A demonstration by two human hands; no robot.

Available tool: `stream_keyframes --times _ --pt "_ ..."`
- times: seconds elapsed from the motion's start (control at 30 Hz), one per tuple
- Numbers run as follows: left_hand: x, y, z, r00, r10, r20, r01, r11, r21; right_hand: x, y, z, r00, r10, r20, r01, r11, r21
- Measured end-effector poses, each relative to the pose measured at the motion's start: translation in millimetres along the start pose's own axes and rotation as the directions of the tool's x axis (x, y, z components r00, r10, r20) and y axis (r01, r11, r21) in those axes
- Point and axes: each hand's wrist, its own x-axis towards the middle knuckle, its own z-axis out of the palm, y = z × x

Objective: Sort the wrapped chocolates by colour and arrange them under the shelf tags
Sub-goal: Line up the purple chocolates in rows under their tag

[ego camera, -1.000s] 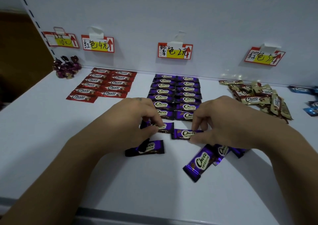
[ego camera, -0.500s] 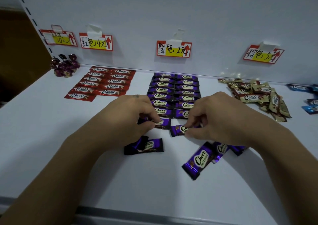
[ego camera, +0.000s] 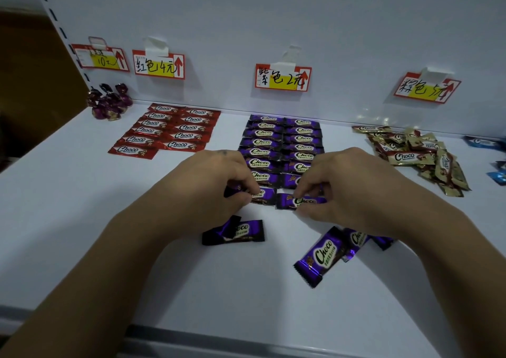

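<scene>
1. So, the left hand point(ego camera: 216, 190) has a narrow grip. Thumb and forefinger pinch one purple chocolate point(ego camera: 264, 196) that lies flat on the white shelf point(ego camera: 82, 220), just left of frame centre.
2. The right hand point(ego camera: 347, 190) does the same thing, pinching a second purple chocolate point(ego camera: 304, 201) just beside the first one, so the two bars are nearly end to end.
3. Both of those sit at the near end of the purple rows point(ego camera: 282, 144), two neat columns running up to the back wall. They're right under the purple tag point(ego camera: 283, 77) in the upper middle, which is handwritten with a red arrow pointing up.
4. Some purple ones are loose lower down. What looks like two overlapping bars point(ego camera: 235, 231) lie below the left hand. A small heap point(ego camera: 320, 259) sits at lower right, with one bar face up and tilted and the others partly hidden by the right wrist.
5. Upper left, the red chocolates point(ego camera: 167, 131) are lined up in two columns under the red tag point(ego camera: 158, 64).
6. Further left there's a little pile of twist-wrapped candies point(ego camera: 109, 103) under the leftmost tag point(ego camera: 101, 57).
7. Upper right, the gold chocolates point(ego camera: 413, 152) are in a messy heap below the fourth tag point(ego camera: 427, 88), not lined up at all.
8. At the far right edge there are a few blue wrappers point(ego camera: 484, 141), cut off by the frame.
</scene>
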Motion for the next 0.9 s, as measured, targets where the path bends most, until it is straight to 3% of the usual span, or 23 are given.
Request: stream_keyframes --times 0.37,0.73,0.9 --pt "1.2 1.8 3.5 1.000 0.014 -0.017 -0.015 1.000 -0.023 1.0 4.1 4.7 0.996 0.051 -0.080 -0.053 0.998 -0.025" --pt "1.0 4.7 5.1 0.999 0.025 -0.023 -0.025 1.000 0.000 1.4 -1.9 2.6 0.993 0.096 -0.074 -0.102 0.991 -0.089" --pt "0.5 4.0 9.3 0.994 0.070 -0.086 -0.070 0.998 0.006 1.5 -4.5 2.8 0.990 0.097 -0.100 -0.109 0.986 -0.129"
